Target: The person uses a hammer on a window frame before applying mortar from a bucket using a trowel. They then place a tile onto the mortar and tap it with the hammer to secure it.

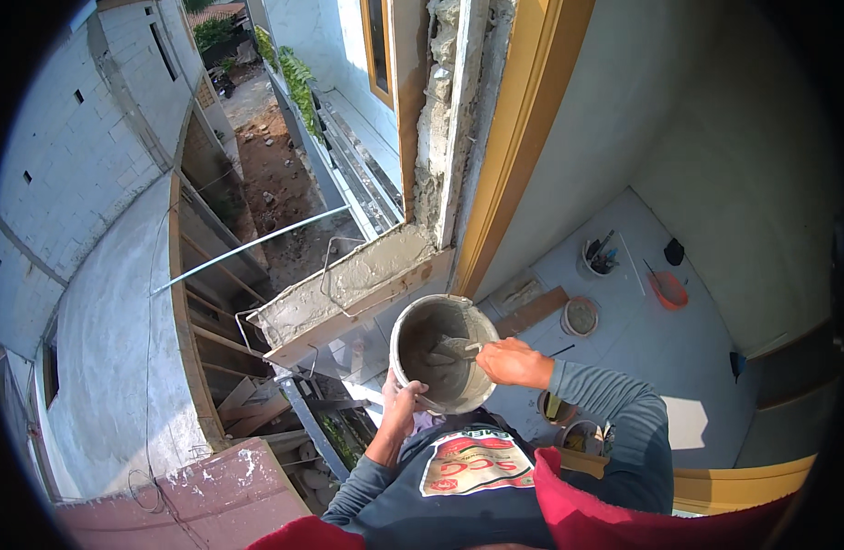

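The handle of the trowel is mostly covered by the right hand, and some fingers of the left hand are hidden by the bucket. The red cloth is cut off by the lower edge, and the tools in the far pail are too small to be told apart.

Bare hands; long blue-grey sleeves; dark shirt with red-and-cream print; red cloth either side
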A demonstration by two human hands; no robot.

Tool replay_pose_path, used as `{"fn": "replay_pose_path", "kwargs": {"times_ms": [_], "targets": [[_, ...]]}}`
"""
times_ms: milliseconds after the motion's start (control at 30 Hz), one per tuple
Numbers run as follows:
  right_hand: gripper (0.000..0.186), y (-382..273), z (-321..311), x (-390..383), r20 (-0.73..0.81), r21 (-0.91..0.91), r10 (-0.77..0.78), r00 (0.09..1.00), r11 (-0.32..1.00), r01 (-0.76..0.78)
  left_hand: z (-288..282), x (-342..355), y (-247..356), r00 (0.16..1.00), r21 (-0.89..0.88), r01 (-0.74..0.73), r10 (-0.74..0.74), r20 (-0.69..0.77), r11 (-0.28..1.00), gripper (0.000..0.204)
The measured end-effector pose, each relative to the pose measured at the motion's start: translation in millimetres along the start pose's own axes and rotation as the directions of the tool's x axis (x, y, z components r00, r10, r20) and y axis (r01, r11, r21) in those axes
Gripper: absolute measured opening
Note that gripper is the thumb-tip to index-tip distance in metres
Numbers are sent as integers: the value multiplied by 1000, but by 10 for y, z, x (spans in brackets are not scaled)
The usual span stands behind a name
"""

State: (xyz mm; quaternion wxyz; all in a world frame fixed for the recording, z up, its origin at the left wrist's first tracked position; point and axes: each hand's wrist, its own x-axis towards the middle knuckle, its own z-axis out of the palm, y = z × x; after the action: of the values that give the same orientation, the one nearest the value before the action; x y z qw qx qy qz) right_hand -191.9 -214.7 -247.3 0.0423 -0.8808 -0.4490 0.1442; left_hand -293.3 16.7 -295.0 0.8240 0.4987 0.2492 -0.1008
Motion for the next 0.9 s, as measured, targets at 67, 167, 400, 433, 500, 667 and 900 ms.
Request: {"fn": "replay_pose_path", "kwargs": {"times_ms": [67, 167, 400, 433, 500, 667, 900], "targets": [[17, 53, -162, -113, -74, 17, -50, 996, 999, 52, 83, -150, -55, 998, -26, -30, 29, -64, 999, 76], [21, 150, -327, -109, -136, -134, -69, 988, 990, 50, 322, -423, -134, 978, -49, -133, 123, -168, 990, 73], [18, -9, -723, 271, 314, -260, 20, 949, 963, 66, 690, -769, -308, 939, 15, -229, 225, -262, 973, 71], [21, -18, -820, 322, 394, -261, 38, 918, 963, 73, 710, -796, -341, 936, 13, -225, 220, -274, 974, 71], [24, 54, -915, 439, 530, -237, 49, 847, 967, 92, 731, -826, -410, 911, -7, -310, 295, -288, 951, 71], [22, 280, -862, 382, 748, -39, 125, 651, 989, -145, 696, -835, -499, 899, 58, -302, 304, -315, 952, 63], [27, 511, -217, 47, 747, 562, -162, 645, 671, -483, 361, -837, -497, 923, -48, -270, 244, -297, 962, 66]]}}
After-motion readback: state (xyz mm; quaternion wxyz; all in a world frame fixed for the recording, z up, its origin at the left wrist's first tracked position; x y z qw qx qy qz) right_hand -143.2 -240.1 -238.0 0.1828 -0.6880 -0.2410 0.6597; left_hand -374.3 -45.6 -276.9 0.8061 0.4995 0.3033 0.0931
